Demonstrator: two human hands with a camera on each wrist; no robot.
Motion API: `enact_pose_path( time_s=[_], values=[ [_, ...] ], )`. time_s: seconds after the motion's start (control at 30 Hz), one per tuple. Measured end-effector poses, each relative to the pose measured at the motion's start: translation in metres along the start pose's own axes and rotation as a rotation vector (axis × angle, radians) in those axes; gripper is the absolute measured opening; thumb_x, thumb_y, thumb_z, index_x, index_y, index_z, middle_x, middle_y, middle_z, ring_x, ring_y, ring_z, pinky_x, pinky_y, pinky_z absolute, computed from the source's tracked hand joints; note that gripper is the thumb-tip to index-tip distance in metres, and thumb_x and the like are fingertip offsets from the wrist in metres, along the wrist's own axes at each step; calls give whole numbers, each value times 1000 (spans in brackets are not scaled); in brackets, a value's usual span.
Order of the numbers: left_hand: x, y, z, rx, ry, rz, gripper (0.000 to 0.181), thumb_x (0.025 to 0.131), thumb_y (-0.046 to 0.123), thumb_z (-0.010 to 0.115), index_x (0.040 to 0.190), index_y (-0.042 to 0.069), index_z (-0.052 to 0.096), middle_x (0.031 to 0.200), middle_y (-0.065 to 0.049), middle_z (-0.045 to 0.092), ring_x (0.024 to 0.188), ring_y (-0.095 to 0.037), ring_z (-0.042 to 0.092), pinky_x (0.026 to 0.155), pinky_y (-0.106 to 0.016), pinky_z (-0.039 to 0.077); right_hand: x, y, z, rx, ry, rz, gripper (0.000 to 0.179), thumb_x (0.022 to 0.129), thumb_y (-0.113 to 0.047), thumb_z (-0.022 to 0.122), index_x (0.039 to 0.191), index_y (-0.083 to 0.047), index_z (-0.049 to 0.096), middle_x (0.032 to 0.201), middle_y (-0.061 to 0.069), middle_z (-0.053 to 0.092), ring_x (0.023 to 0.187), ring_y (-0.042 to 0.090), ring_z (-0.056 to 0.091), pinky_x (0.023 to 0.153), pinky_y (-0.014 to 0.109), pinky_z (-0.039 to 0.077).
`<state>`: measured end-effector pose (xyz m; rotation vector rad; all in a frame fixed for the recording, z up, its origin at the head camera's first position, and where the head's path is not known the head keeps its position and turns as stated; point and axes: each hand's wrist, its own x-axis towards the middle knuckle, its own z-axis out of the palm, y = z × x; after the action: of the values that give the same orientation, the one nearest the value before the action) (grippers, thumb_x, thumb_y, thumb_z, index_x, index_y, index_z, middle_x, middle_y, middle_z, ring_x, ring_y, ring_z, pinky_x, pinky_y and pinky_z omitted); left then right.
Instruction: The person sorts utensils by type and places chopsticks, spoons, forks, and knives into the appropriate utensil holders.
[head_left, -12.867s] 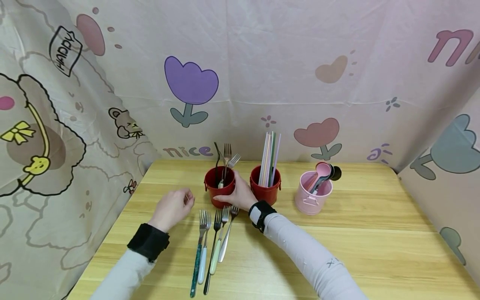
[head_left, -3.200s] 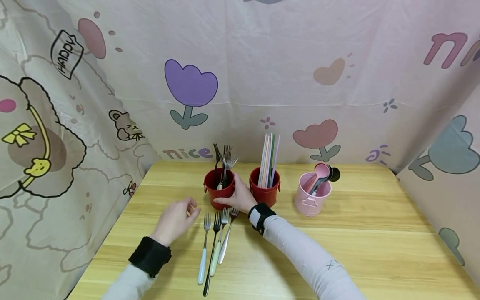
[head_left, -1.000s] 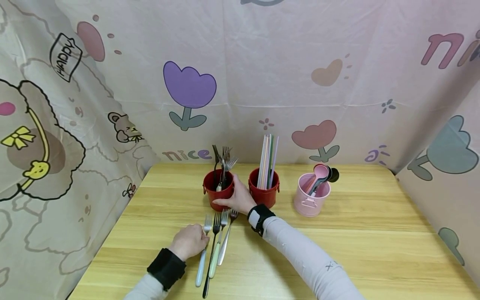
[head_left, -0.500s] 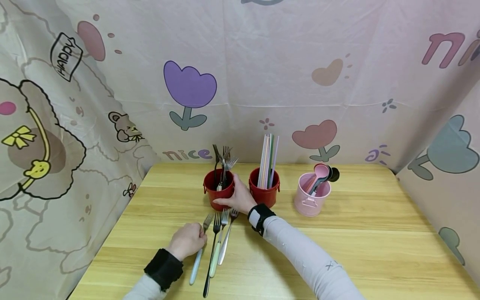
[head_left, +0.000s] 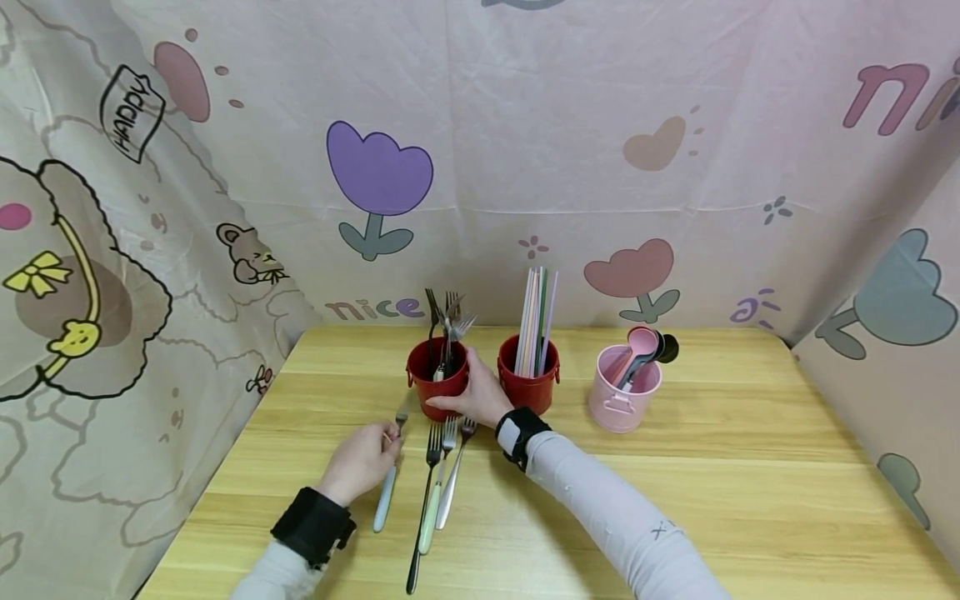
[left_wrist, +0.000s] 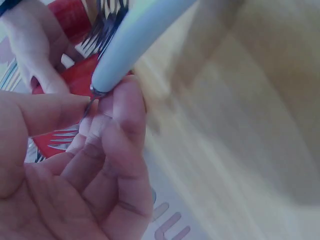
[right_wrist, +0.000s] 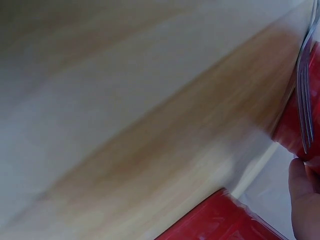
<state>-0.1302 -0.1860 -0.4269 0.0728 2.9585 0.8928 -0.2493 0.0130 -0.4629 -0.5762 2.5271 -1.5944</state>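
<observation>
My left hand (head_left: 362, 460) pinches a fork with a light blue handle (head_left: 385, 500) by its metal neck, tines pointing toward the back. In the left wrist view, the thumb and fingers meet on the neck just past the blue handle (left_wrist: 135, 45). My right hand (head_left: 480, 393) holds the right side of the left red bucket (head_left: 427, 392), its thumb across the front. Several forks (head_left: 450, 329) stand in that bucket, tines up. In front of it lie a black fork (head_left: 423, 508), a fork with a pale green handle (head_left: 431, 517) and a silver fork (head_left: 452, 496).
A second red bucket (head_left: 529, 392) with several straws (head_left: 534, 325) stands right beside my right hand. Farther right is a pink bucket (head_left: 622, 408) holding several spoons (head_left: 643, 342). The wooden table (head_left: 712, 500) ends at a printed cloth (head_left: 525, 125) behind the buckets.
The teal-handled fork has left the table, and the left bucket holds more forks. My left hand took hold of the blue-handled fork and moved it left and toward the back. My right hand stayed put.
</observation>
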Motion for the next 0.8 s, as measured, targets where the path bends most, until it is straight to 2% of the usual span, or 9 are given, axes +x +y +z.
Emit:
enact_pose_path(
  time_s=[0.3,0.57,0.8],
  values=[
    [13,1,-22,-1,34,46,11,100,11,59,96,3,65,80,-5,69,64,-12,57,55,-24,44,0,1,0,-4,-2,-6,96,76,-35,89,151,-17,32,148,6,54,133,22,57,111,43,49],
    [28,12,-39,29,125,137,10,99,11,61,97,2,66,85,-11,72,67,-15,60,59,-27,47,2,3,1,-8,2,-8,94,77,-36,89,150,-17,33,148,7,55,133,23,57,111,44,49],
    [41,23,-53,20,197,183,12,100,12,60,97,2,66,85,-12,74,68,-18,63,59,-28,46,2,2,1,-18,5,-17,94,77,-36,89,150,-17,33,147,7,55,132,23,58,110,43,49]
  ],
)
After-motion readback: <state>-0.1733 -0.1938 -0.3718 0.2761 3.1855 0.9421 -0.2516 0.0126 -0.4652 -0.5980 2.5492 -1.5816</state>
